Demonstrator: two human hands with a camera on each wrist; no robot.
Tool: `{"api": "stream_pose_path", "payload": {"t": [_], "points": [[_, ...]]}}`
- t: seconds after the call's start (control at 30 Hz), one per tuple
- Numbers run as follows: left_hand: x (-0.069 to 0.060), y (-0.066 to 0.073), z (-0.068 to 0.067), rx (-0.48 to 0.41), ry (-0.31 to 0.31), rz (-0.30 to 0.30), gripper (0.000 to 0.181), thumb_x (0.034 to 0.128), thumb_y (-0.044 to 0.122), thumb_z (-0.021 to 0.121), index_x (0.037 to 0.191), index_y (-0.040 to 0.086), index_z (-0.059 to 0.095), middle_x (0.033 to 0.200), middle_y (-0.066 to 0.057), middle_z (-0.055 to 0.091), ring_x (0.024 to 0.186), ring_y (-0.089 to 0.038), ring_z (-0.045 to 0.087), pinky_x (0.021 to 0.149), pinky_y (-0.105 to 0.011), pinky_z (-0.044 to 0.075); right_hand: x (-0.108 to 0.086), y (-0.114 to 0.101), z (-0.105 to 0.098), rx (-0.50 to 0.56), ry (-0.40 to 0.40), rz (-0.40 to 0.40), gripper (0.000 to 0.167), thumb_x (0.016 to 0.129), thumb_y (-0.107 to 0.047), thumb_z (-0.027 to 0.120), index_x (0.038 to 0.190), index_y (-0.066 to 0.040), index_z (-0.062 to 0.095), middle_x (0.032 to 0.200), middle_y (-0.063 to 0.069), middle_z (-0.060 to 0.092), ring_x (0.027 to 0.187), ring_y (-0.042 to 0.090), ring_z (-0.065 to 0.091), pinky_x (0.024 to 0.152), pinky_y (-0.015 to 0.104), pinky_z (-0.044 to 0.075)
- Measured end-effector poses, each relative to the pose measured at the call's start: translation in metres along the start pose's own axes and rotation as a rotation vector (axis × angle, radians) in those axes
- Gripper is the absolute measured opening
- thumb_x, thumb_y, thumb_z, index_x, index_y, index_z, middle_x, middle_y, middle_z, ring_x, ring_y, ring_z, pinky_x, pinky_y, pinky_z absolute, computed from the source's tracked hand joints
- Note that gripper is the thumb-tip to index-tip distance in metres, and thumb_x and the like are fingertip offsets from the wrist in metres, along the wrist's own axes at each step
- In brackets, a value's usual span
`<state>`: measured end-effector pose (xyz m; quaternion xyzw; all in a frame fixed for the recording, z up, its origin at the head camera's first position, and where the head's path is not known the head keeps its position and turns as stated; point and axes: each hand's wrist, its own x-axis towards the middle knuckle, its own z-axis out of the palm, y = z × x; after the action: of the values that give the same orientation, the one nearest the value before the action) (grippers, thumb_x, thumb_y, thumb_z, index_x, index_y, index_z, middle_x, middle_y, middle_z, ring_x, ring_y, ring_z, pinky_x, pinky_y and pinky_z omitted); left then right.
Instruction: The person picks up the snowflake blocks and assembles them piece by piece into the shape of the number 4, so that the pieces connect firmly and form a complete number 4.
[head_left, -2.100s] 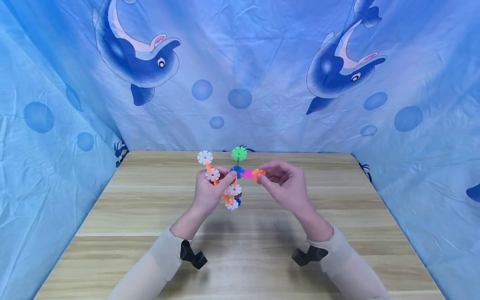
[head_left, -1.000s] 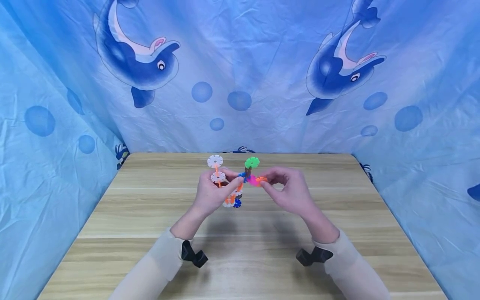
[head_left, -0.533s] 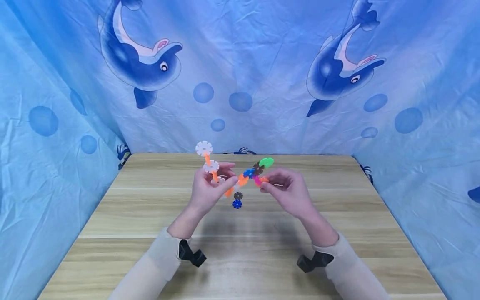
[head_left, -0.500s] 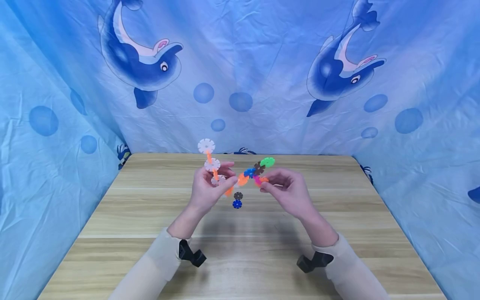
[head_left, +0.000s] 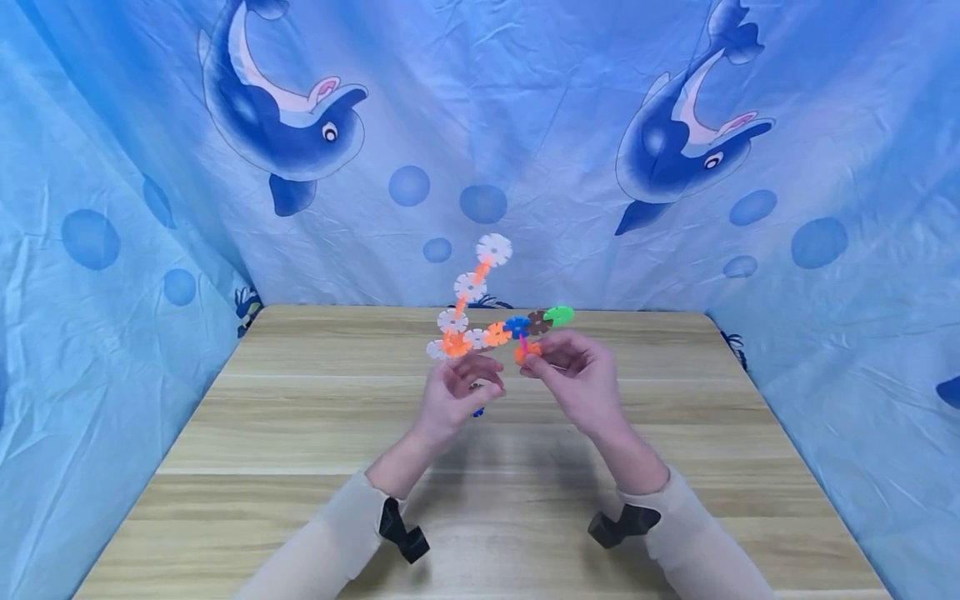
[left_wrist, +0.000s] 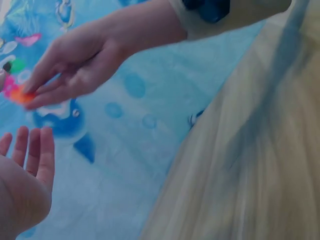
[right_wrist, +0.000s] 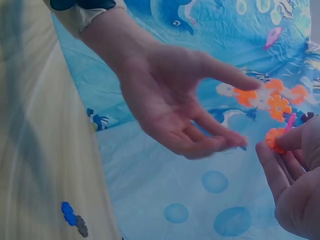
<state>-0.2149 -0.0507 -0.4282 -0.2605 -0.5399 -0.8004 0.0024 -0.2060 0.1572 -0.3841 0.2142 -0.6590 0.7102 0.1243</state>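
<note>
In the head view my right hand (head_left: pixel 581 379) pinches an orange notched disc (head_left: pixel 528 352), joined by a pink disc to a branching chain of snowflake discs. Above the hands the chain runs through a blue disc (head_left: pixel 517 327) and a brown disc (head_left: pixel 537 322) to a green disc (head_left: pixel 558 316). Its other arm rises through orange and white pieces to a white disc (head_left: pixel 494 250). Just below the chain is my left hand (head_left: pixel 457 404), its fingers loosely spread. The right wrist view shows that left hand (right_wrist: pixel 165 100) with nothing in its grasp.
A blue disc (right_wrist: pixel 69 214) and a grey disc (right_wrist: pixel 81 226), linked together, lie on the wooden table (head_left: pixel 315 433), partly behind my left hand in the head view. A blue dolphin-print cloth (head_left: pixel 525 108) surrounds the table's back and sides.
My left hand has let go of the chain and shifted right and slightly down. The chain has swung up and to the right, still pinched in my right hand.
</note>
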Motion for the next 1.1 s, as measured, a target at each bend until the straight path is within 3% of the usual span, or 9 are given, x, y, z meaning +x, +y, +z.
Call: {"api": "stream_pose_path", "payload": {"t": [0.2, 0.37, 0.5, 0.67, 0.73, 0.9, 1.0, 1.1], "points": [[0.005, 0.002, 0.026, -0.075, 0.067, -0.02, 0.028, 0.0904, 0.012, 0.085, 0.114, 0.019, 0.073, 0.112, 0.008, 0.075, 0.106, -0.01, 0.069, 0.095, -0.021, 0.061, -0.006, 0.003, 0.007, 0.003, 0.009, 0.05, 0.022, 0.089, 0.012, 0.077, 0.107, 0.017, 0.066, 0.094, -0.007, 0.079, 0.088, 0.014, 0.082, 0.079, 0.036, 0.068], [0.012, 0.011, 0.036, -0.134, 0.16, 0.005, 0.042, 0.0939, 0.008, 0.081, 0.13, 0.021, 0.064, 0.122, 0.007, 0.074, 0.117, -0.011, 0.068, 0.1, -0.023, 0.06, -0.009, 0.004, 0.013, 0.017, -0.001, 0.128, 0.022, 0.09, 0.012, 0.076, 0.108, 0.016, 0.065, 0.095, -0.006, 0.078, 0.092, 0.013, 0.081, 0.08, 0.037, 0.068], [0.015, 0.017, 0.036, -0.114, 0.212, 0.033, 0.042, 0.0971, -0.001, 0.074, 0.131, 0.021, 0.061, 0.123, 0.005, 0.074, 0.117, -0.012, 0.07, 0.099, -0.023, 0.06, -0.01, 0.007, 0.017, 0.019, -0.029, 0.129, 0.021, 0.09, 0.013, 0.076, 0.107, 0.017, 0.064, 0.096, -0.005, 0.077, 0.092, 0.012, 0.081, 0.08, 0.038, 0.068], [0.016, 0.023, 0.028, -0.016, 0.218, 0.012, 0.041, 0.0964, -0.01, 0.068, 0.121, 0.021, 0.064, 0.119, 0.004, 0.077, 0.11, -0.011, 0.073, 0.095, -0.022, 0.062, -0.01, 0.013, 0.02, -0.014, -0.079, 0.093, 0.02, 0.091, 0.012, 0.075, 0.108, 0.013, 0.066, 0.101, -0.001, 0.077, 0.093, 0.012, 0.081, 0.081, 0.037, 0.068], [0.015, 0.025, 0.025, 0.024, 0.213, 0.005, 0.038, 0.0952, -0.011, 0.069, 0.117, 0.02, 0.066, 0.118, 0.004, 0.077, 0.108, -0.011, 0.074, 0.094, -0.022, 0.062, -0.009, 0.016, 0.02, -0.039, -0.097, 0.088, 0.021, 0.09, 0.012, 0.075, 0.11, 0.012, 0.067, 0.104, 0.01, 0.077, 0.094, 0.011, 0.08, 0.081, 0.035, 0.068], [0.014, 0.029, 0.017, 0.071, 0.2, 0.008, 0.038, 0.0925, -0.012, 0.07, 0.118, 0.014, 0.062, 0.116, 0.0, 0.074, 0.107, -0.012, 0.073, 0.094, -0.024, 0.063, -0.006, 0.029, 0.018, -0.178, -0.183, 0.089, 0.024, 0.089, 0.006, 0.08, 0.112, 0.006, 0.072, 0.109, 0.026, 0.076, 0.094, 0.016, 0.079, 0.083, 0.032, 0.068], [0.014, 0.03, 0.014, 0.104, 0.19, 0.015, 0.035, 0.0916, -0.012, 0.071, 0.121, 0.004, 0.059, 0.118, -0.005, 0.072, 0.108, -0.012, 0.073, 0.094, -0.025, 0.063, -0.003, 0.044, 0.016, -0.324, -0.28, 0.085, 0.026, 0.09, 0.0, 0.082, 0.116, -0.003, 0.076, 0.106, 0.015, 0.078, 0.092, 0.016, 0.077, 0.083, 0.035, 0.067], [0.013, 0.031, 0.011, 0.138, 0.176, 0.022, 0.034, 0.0905, -0.013, 0.071, 0.119, -0.002, 0.058, 0.118, -0.001, 0.072, 0.11, -0.011, 0.072, 0.094, -0.024, 0.063, 0.0, 0.062, 0.016, -0.475, -0.386, 0.091, 0.028, 0.092, -0.004, 0.081, 0.119, -0.011, 0.077, 0.106, 0.007, 0.08, 0.092, 0.013, 0.074, 0.083, 0.035, 0.067]]}}
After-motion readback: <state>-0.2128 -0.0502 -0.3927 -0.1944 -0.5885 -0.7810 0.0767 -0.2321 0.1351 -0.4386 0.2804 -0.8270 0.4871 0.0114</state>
